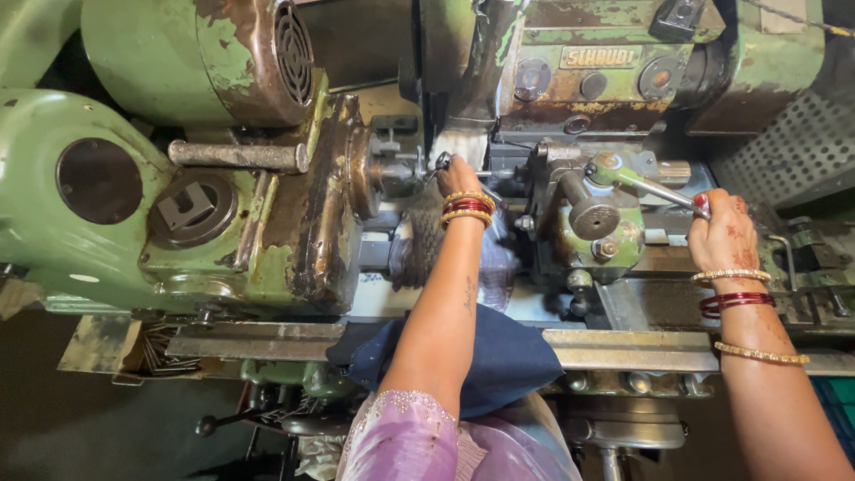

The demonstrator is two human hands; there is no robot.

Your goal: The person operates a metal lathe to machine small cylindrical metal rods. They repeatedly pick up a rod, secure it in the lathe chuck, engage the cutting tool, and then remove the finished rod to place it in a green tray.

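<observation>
Green lathe [134, 223], cloth [499, 356], lever [655, 189]

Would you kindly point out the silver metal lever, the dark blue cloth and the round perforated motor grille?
Silver metal lever [661, 190]: head view, middle of its shaft.
Dark blue cloth [508, 356]: head view, its flat middle, right of the forearm.
Round perforated motor grille [295, 53]: head view, centre of the mesh.

Left hand [457, 175] at the chuck [385, 169] — right hand [723, 239] grips the lever [657, 189] on the green lathe [116, 258].
</observation>
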